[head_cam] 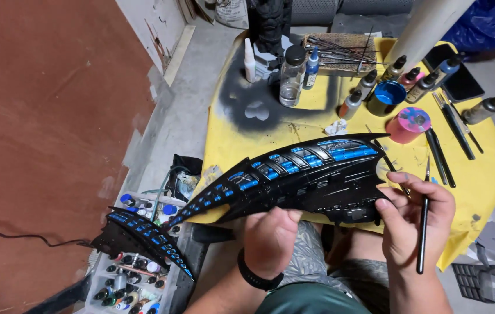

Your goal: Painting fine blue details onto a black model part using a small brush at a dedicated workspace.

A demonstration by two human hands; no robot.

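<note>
Yellow-covered table (480, 174): front edge behind the hands, far half crowded with paint bottles.
Black wing-shaped model (311, 174), blue panels: over the table's near edge, tip past its left edge.
Left hand (270, 238): clamped on its lower edge.
Right hand (416, 224): closed on a thin paintbrush (423, 227), thumb touching the model's broad end.

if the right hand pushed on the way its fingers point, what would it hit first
The right hand, holding a thin brush, has fingers pointing left, already touching the black and blue wing-shaped model part, so it would likely press into that at once.
</note>
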